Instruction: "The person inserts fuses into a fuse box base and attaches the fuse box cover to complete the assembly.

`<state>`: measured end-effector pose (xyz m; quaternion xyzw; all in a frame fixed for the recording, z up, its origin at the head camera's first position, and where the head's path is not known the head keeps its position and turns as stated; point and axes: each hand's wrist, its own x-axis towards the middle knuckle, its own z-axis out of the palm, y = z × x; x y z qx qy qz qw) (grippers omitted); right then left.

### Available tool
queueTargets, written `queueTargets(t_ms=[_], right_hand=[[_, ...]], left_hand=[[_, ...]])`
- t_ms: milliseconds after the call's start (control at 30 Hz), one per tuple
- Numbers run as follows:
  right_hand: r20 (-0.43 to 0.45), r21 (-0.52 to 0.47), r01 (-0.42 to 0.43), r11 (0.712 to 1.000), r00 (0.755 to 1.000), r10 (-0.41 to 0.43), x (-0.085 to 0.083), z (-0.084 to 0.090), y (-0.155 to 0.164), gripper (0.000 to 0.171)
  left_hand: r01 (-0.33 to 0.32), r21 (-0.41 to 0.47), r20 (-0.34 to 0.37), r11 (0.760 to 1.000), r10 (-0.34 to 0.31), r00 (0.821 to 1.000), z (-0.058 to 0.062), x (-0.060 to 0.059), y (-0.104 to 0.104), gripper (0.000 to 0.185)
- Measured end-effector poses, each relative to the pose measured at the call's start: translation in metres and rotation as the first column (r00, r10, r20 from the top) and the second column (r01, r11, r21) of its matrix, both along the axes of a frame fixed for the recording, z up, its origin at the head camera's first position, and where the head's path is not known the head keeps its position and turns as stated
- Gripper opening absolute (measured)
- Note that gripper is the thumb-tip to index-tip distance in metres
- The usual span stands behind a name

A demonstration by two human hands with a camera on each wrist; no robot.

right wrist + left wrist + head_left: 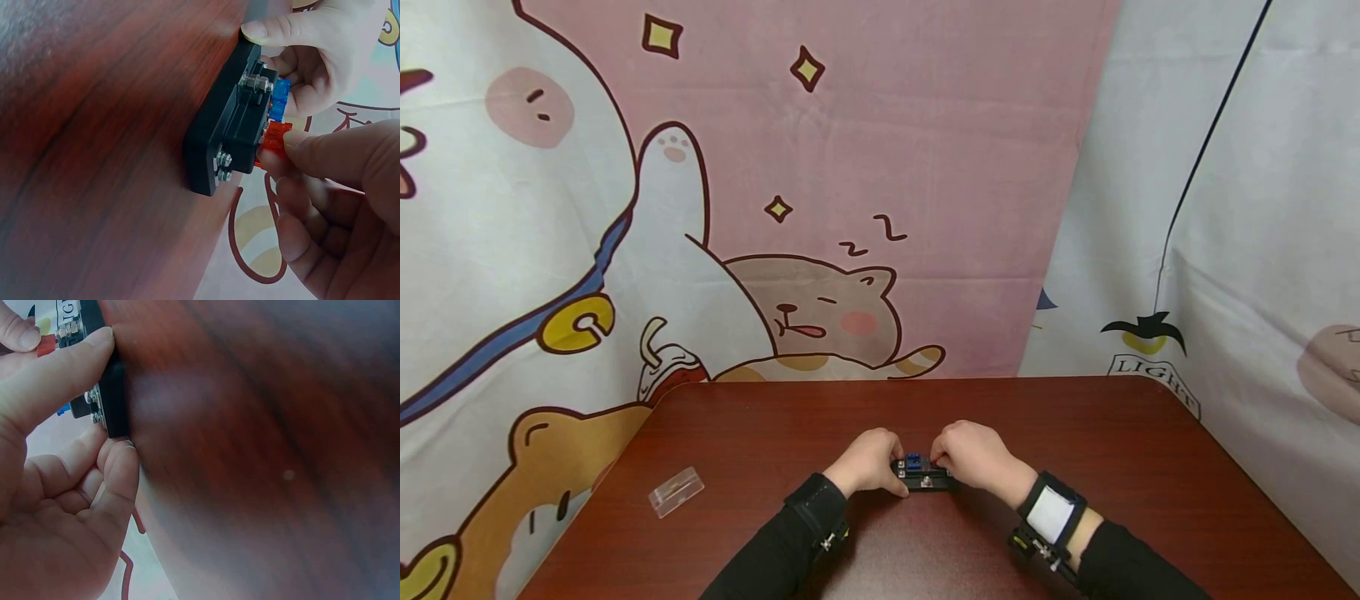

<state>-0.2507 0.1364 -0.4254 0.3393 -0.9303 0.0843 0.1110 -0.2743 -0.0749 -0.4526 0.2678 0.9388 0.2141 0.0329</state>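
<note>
A black fuse block (927,482) with metal screw terminals sits on the table in front of me. My left hand (871,463) grips its left end, thumb along the near side and fingers at the far side. In the right wrist view, a blue blade fuse (280,99) stands in the block. Beside it is a red blade fuse (275,135), which my right hand (976,454) pinches between thumb and index finger. The red fuse's lower end is at the block's top face. My right hand's other fingers curl below, off the block.
A clear plastic cover (676,492) lies on the brown wooden table (775,417), well to the left of my hands. Behind the table hangs a cartoon-printed cloth (925,167). Both wrists carry strapped-on camera mounts.
</note>
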Motion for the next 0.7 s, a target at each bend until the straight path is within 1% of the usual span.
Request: queueTargets(t_ms=[700], right_hand=[[-0.005,-0.03,0.029,0.999,1.0,-0.03,0.0006,-0.0045,-0.0019,0.015]], left_hand=[[0.003,0.007,0.02,1.0,-0.003,1.0,0.0027,0.0007,-0.0002,0.043]])
